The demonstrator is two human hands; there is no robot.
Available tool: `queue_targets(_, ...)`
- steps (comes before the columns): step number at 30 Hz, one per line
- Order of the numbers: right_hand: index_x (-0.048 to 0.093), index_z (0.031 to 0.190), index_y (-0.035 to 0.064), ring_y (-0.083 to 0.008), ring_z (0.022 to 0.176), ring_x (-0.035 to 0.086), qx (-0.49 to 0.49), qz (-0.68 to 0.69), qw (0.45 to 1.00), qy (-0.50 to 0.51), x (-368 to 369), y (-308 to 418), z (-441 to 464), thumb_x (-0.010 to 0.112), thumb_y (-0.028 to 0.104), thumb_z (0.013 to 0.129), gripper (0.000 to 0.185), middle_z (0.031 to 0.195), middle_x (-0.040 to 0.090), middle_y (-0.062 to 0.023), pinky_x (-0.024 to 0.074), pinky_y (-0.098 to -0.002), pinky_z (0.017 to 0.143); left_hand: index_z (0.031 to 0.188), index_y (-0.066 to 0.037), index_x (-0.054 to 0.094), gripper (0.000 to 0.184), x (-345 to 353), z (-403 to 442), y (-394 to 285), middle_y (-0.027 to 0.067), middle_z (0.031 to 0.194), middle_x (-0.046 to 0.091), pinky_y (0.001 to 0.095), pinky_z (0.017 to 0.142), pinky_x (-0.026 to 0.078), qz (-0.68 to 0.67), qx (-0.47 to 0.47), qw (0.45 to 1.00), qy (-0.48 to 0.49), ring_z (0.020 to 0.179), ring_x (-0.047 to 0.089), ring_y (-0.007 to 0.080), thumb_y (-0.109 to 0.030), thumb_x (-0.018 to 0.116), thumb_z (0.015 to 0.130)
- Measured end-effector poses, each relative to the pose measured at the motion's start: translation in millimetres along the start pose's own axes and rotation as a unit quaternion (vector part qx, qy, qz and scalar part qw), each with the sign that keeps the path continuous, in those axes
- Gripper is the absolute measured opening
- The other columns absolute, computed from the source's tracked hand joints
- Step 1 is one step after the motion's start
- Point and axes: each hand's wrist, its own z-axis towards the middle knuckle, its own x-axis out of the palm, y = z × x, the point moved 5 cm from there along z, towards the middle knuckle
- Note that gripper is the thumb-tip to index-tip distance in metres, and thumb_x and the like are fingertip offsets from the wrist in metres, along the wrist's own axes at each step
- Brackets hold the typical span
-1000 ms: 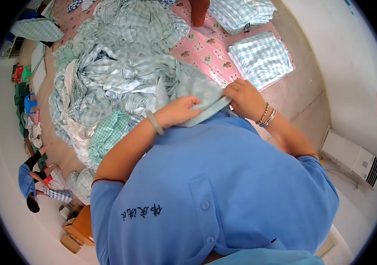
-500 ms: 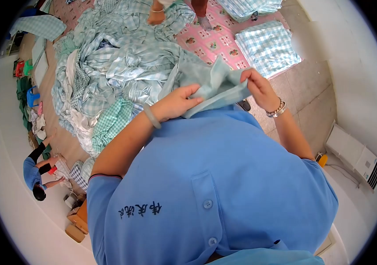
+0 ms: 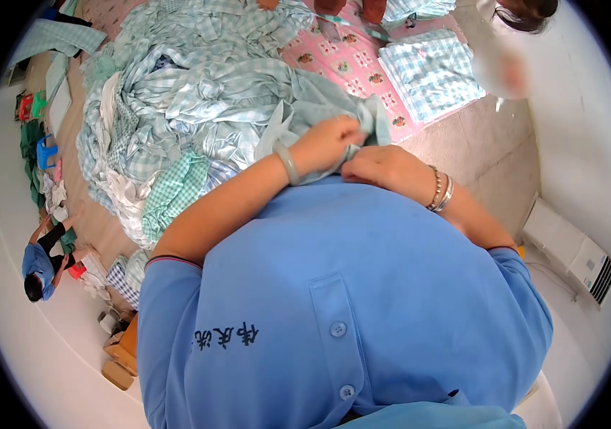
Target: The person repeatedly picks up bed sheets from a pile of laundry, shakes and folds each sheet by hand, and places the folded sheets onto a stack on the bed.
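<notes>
Close together in front of my chest, both hands grip a pale grey-green cloth (image 3: pixel 377 114), perhaps a sheet or cover. My left hand (image 3: pixel 325 146), with a pale bangle at the wrist, is closed on the bunched fabric. Just to its right, my right hand (image 3: pixel 384 167) has its fingers curled round a gathered part of the same cloth; bracelets circle that wrist. Part of the fabric hangs beyond the hands against a large heap of checked green and white bedding (image 3: pixel 212 93). My fingertips are partly hidden.
Folded checked cloths (image 3: pixel 431 75) lie on a pink patterned mat (image 3: pixel 341 61). Another person's feet (image 3: pixel 348 7) are at the top, and a head (image 3: pixel 527 14) shows top right. A person in blue (image 3: pixel 41 264) sits far left. An air conditioner (image 3: pixel 570 250) stands right.
My hands have come together, the right moving left and the left moving right, bunching the cloth. The co-worker at the top has shifted right, with a head now in view.
</notes>
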Motion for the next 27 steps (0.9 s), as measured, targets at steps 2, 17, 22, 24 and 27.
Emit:
queue_targets(2,0.052,0.086,0.0062,-0.0232,0.070,0.056,-0.061,-0.036,0.997,0.001,9,7,10,0.048,0.015,0.075,0.014,0.071,0.053,-0.0080,0.0454,-0.0327,0.058,0.090,-0.004,0.057,0.019,3,6,28,0.0015,0.083,0.057,0.0280,0.064,0.042,-0.463,-0.176,0.866,-0.072,0.073,0.053,0.0124,-0.020,0.050,0.083)
queue_targets(17,0.054,0.096,0.0062,-0.0126,0.085,0.051,0.150,0.188,0.968,-0.075,6,-86,-12,0.060,0.012,0.076,0.022,0.095,0.055,-0.0010,0.0397,-0.0243,0.074,0.114,-0.003,0.044,0.036,23,-29,49,0.0012,0.100,0.053,0.0200,0.073,0.042,-0.515,-0.165,0.840,0.041,0.086,0.050,0.0065,-0.022,0.052,0.084)
queue_targets(22,0.055,0.101,0.0101,-0.0092,0.089,0.050,0.152,0.290,0.943,-0.063,39,-124,-21,0.056,0.011,0.079,0.022,0.097,0.055,0.0015,0.0383,-0.0232,0.077,0.114,-0.002,0.044,0.038,18,-31,50,0.0031,0.100,0.053,0.0200,0.075,0.041,-0.406,-0.176,0.896,-0.029,0.088,0.050,0.0074,-0.023,0.053,0.084)
queue_targets(24,0.055,0.101,0.0077,-0.0093,0.092,0.049,0.188,0.338,0.920,-0.064,40,-127,-24,0.054,0.009,0.080,0.020,0.097,0.055,0.0006,0.0386,-0.0233,0.077,0.113,-0.002,0.045,0.036,20,-30,54,0.0030,0.100,0.053,0.0195,0.075,0.040,-0.430,-0.167,0.884,-0.071,0.087,0.049,0.0067,-0.022,0.052,0.084)
queue_targets(27,0.054,0.097,0.0015,-0.0079,0.082,0.049,0.171,0.432,0.867,-0.179,29,-124,-21,0.051,0.008,0.082,0.016,0.091,0.055,-0.0013,0.0397,-0.0215,0.073,0.101,-0.002,0.053,0.030,14,-30,55,0.0012,0.088,0.055,0.0196,0.070,0.040,-0.527,-0.167,0.820,-0.149,0.079,0.049,0.0065,-0.027,0.052,0.084)
